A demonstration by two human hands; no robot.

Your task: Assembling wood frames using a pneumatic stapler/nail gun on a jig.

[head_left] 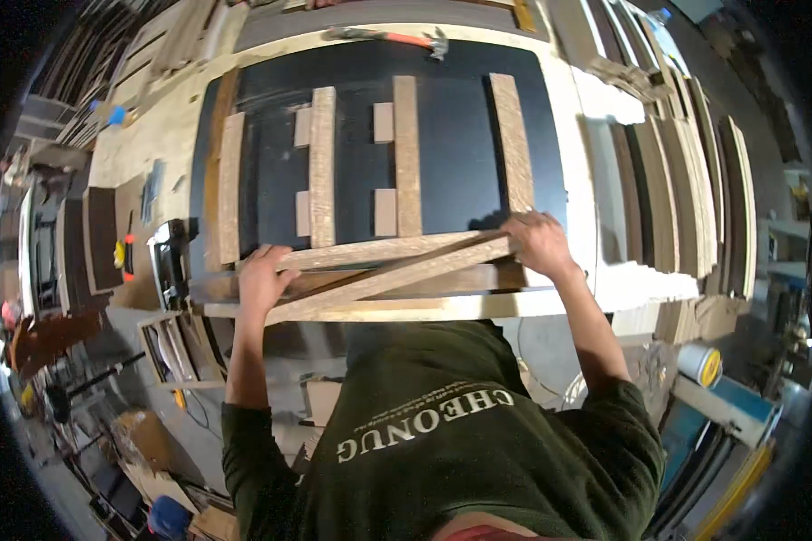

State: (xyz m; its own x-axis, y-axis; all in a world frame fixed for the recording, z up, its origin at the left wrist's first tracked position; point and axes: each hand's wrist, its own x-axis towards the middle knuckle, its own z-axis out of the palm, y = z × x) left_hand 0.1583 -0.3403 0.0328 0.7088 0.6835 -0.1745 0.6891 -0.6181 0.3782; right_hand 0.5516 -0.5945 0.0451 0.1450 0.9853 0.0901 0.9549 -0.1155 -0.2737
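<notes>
Two long pale wooden strips meet near my right hand (539, 243) and spread apart toward the left. The upper strip (379, 252) runs crosswise along the near ends of several lengthwise wooden strips (407, 153). My left hand (263, 279) grips its left end, thumb apart. The lower strip (397, 278) slants down to the left, passing by my left wrist. My right fingers close around the right ends of the strips; exactly how they hold each is hidden. Beneath lies a dark panel (456, 135), with small wooden blocks (384, 123) beside the two middle strips.
A claw hammer (410, 39) with an orange-red handle lies beyond the panel. At the left stands a black and silver tool (167, 261). Stacked boards (668, 189) fill the right side. A white bucket (699, 365) with a yellow lid sits lower right.
</notes>
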